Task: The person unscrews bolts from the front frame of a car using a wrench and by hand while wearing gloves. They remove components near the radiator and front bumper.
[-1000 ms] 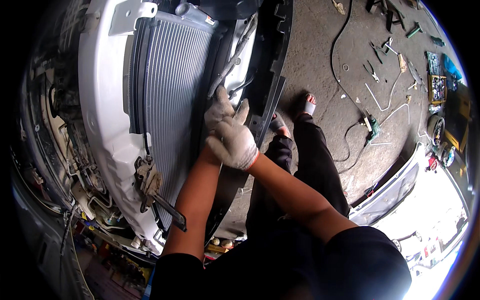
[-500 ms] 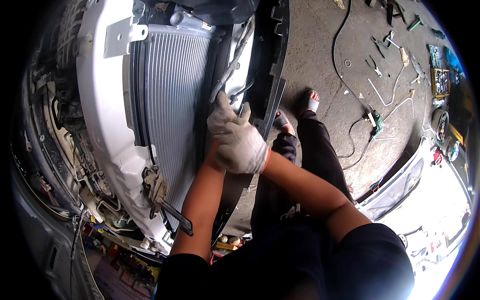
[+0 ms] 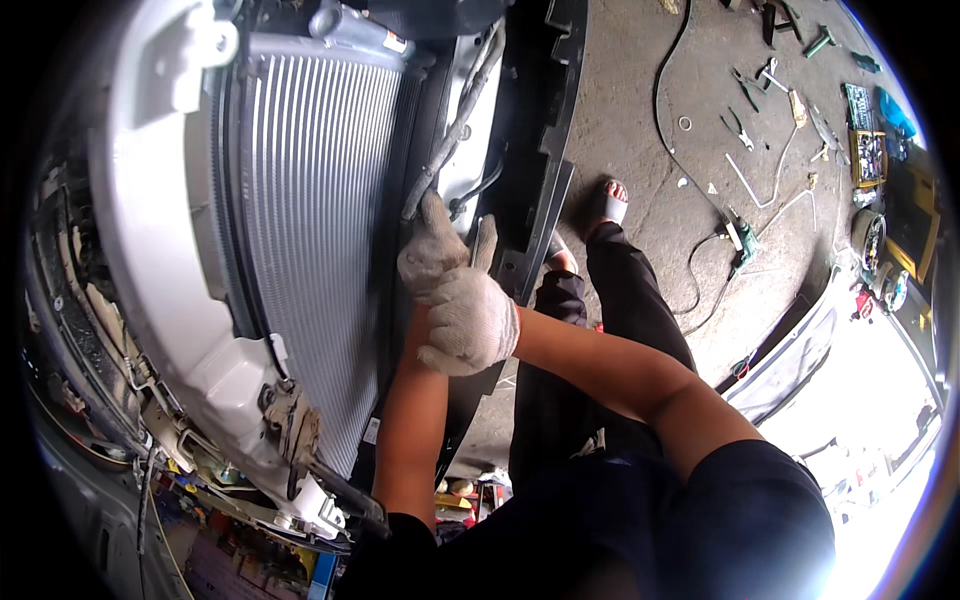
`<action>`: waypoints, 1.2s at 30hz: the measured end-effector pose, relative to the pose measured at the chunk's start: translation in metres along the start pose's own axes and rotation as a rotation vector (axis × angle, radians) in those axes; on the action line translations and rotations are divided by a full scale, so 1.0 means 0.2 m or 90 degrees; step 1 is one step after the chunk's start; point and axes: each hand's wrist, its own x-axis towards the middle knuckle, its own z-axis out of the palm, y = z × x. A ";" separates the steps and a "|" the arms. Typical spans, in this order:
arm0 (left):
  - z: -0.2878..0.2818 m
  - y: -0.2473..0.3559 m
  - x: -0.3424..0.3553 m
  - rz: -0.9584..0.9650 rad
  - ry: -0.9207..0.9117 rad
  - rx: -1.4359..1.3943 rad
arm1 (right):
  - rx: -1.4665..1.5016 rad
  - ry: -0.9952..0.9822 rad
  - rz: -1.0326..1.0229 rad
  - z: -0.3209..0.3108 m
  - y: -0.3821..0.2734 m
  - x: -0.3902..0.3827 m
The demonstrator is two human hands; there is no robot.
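Note:
My left hand (image 3: 430,258), in a pale knitted glove, is beside the radiator (image 3: 315,190). Its raised finger meets the lower end of a grey wrapped wiring harness (image 3: 448,148); the other fingers are curled and what they hold is hidden. Just below and to the right, my gloved right hand (image 3: 470,318) is closed, overlapping the left hand, with one finger pointing up. A thin dark line shows beside that finger, too small to name. A black cable (image 3: 482,190) curves beside the harness. Black plastic trim (image 3: 545,170) with a notched edge runs to the right of both hands.
A white car-body crossmember (image 3: 150,200) stands left of the radiator, with a latch (image 3: 292,420) at its lower end. Right of my legs, a green power drill (image 3: 745,245) with its cord, pliers (image 3: 740,130) and a hammer (image 3: 820,42) lie on the concrete floor.
The view has shifted slightly, moving the radiator and crossmember leftward in it. My right hand has dropped a little against my left, its raised finger more upright. Both hands stay near the harness end.

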 end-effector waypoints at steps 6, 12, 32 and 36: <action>0.07 0.02 -0.05 -0.053 0.037 0.011 | 0.087 0.040 0.144 -0.05 -0.02 0.01; -0.05 0.11 -0.03 -0.007 0.101 0.141 | 0.033 -0.049 0.176 -0.05 -0.08 0.01; 0.09 0.15 -0.16 -0.074 0.180 0.035 | 0.035 -0.008 -0.093 0.04 0.12 -0.22; 0.02 0.02 -0.18 -0.089 0.126 0.010 | 0.085 -0.122 0.026 0.00 0.03 -0.14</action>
